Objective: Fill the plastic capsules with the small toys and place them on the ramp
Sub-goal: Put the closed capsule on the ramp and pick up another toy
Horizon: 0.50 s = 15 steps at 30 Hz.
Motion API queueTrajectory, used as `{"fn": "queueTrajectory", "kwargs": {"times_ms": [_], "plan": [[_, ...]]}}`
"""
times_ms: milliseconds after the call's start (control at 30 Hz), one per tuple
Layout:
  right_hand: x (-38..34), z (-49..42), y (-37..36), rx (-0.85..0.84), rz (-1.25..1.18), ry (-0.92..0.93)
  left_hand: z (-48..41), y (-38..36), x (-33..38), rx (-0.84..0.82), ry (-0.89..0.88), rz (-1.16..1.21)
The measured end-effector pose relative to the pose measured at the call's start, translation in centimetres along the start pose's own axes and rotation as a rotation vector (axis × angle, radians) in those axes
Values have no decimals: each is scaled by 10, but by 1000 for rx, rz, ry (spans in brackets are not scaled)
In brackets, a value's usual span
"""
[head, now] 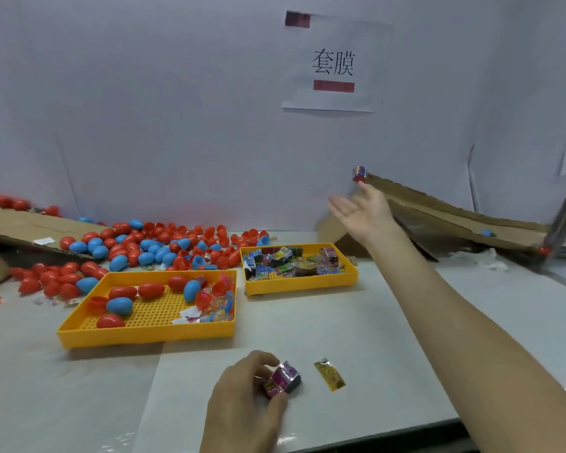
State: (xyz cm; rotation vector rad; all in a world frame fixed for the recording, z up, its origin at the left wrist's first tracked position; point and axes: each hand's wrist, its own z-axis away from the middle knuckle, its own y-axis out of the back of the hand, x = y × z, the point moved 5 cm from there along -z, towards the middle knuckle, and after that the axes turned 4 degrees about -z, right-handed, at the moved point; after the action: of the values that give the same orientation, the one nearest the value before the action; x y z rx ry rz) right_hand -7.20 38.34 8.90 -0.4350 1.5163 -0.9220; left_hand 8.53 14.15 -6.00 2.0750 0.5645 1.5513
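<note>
Red and blue capsules (151, 246), yellow trays (144, 331), brown cardboard ramp (445, 207).

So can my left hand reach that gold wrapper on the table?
Likely yes: the gold wrapper lies bare just beside the left hand, nothing between, though that hand pinches a purple packet.

— What can you read from where you stand?
— Only the white sheet (356, 37) on the wall ahead of you: two large black characters, 套膜.
— The red bars (333, 86) on it?
— Blurred. Print on your pink packet (283, 380), gold sachet (329, 374) and tray packets (294, 259) is too small.
</note>
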Motion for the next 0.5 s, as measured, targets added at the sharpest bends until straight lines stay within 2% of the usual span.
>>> {"fn": "queueTrajectory", "kwargs": {"times_ms": [67, 167, 267, 367, 500], "plan": [[35, 16, 8, 11, 159, -98, 2, 1, 1, -10, -3, -16], [93, 56, 20, -138, 449, -139, 3, 3, 2, -10, -9, -11], [112, 103, 25, -289, 858, 55, 3, 3, 3, -8, 1, -24], [126, 144, 39, -280, 1239, 235, 5, 4, 6, 5, -8, -6], [146, 171, 57, -181, 1358, 325, 5, 7, 7, 36, -27, 37]]}}
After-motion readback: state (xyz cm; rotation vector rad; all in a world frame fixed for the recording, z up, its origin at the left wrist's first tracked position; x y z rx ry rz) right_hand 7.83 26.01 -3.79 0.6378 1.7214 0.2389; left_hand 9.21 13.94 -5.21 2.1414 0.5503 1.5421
